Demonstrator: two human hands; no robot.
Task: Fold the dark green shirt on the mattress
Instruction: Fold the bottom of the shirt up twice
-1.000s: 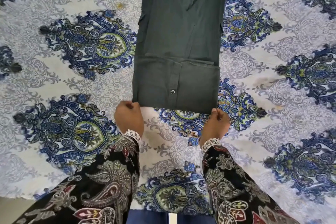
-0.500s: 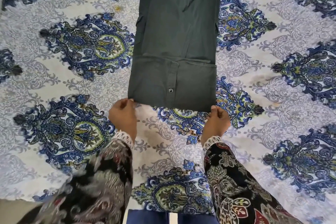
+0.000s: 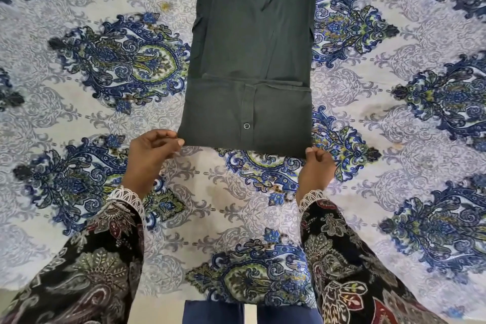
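The dark green shirt lies on the mattress as a long narrow strip running away from me. Its near end is folded over into a band with a placket and one snap button. My left hand is at the near-left corner of that band, thumb and fingertips curled and pinching the edge. At the near-right corner my right hand pinches the cloth with curled fingers. The far end of the shirt runs out of view at the top.
The mattress is covered by a white sheet with blue and green paisley medallions. Its near edge runs along the bottom of the view, with my legs in blue cloth just below it. My patterned sleeves reach over the sheet.
My left hand has turned and loosened from a tight fist into a fingertip pinch at the near-left corner. The right hand has stayed at the near-right corner.
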